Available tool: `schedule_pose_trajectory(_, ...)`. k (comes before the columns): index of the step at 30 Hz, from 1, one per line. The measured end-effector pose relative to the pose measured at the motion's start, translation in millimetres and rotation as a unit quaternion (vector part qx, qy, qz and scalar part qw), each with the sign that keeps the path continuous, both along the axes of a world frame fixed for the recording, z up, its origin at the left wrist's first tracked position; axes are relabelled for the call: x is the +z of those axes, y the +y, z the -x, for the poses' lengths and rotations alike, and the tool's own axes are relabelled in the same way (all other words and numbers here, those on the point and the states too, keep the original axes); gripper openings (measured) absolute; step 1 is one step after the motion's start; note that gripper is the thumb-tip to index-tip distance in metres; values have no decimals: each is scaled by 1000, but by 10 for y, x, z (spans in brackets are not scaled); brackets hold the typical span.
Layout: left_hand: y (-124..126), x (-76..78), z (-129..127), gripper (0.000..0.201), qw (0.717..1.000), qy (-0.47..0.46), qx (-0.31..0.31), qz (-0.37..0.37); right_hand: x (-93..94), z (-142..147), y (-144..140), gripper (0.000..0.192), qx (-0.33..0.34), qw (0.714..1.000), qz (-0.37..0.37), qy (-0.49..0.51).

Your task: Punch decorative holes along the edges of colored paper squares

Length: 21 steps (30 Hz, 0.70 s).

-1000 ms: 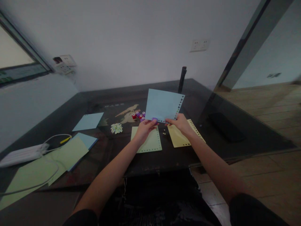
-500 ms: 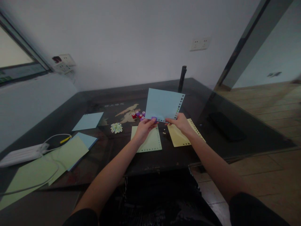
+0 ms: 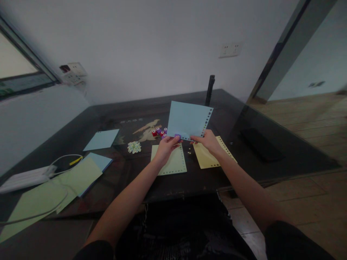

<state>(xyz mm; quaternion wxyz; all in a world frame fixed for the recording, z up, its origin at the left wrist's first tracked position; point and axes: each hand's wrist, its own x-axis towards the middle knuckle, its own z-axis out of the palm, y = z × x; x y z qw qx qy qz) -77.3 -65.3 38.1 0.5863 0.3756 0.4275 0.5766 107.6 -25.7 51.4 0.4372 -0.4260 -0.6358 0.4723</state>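
Hardly anything had moved: the left hand kept its grip closed on a purple craft punch at the blue paper, which the right hand pinched.

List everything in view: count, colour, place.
Raised sheet: 1, light blue, centre
Gadget: 1, purple, raised sheet's lower edge
Cylinders: several, red and purple, left of raised sheet
Front sheets: 2, pale green and yellow, middle
Paper bits: uncounted, pale, left-centre
Back sheet: 1, light blue, left
Overlapping sheets: several, green and blue, left
Strip: 1, white, far left
Case: 1, black, right
Post: 1, black, rear
Wall sockets: several, white, background
Table: 1, dark, below
Floor: 1, brown, right
Left hand: 1, bare, on gadget
Right hand: 1, bare, raised sheet's edge
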Motion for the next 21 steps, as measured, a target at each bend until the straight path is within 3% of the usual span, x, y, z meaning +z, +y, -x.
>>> schedule_pose_trajectory(21, 60, -130, 41, 32, 996, 79, 32, -29, -27, 0, 5, 22, 6, 1000, 10, 7)
